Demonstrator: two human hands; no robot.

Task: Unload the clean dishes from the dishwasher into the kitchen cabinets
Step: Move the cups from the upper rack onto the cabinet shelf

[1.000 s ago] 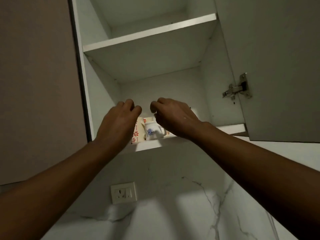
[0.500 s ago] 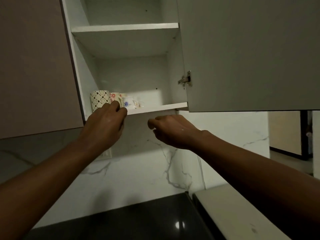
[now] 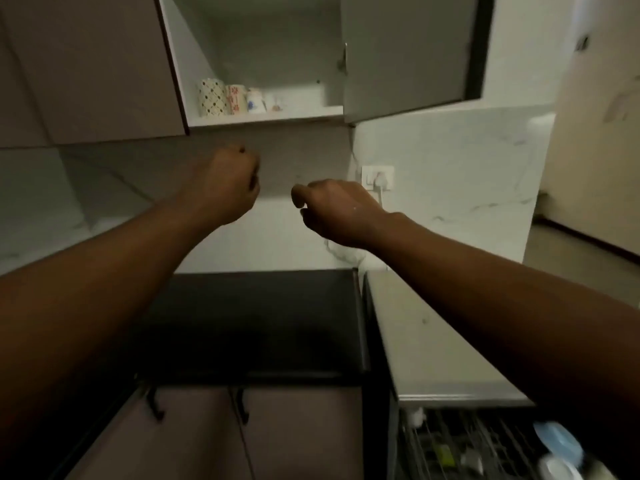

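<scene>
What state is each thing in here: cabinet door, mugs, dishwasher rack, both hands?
Upper cabinet door: open.
Mugs: upright in a row on the bottom shelf.
Dishwasher rack: pulled out, items inside, blurred.
Left hand: curled, empty, below the shelf.
Right hand: loosely curled, empty.

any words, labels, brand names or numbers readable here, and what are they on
None can be read.
Mugs on the cabinet shelf: only patterns show (dots, red flowers, a blue motif), no lettering.
Wall socket: any marking is too small and blurred.
Pale wall on the right: faint marks, too blurred to tell whether they are text.
Dishwasher rack: items blurred, no legible label.
</scene>
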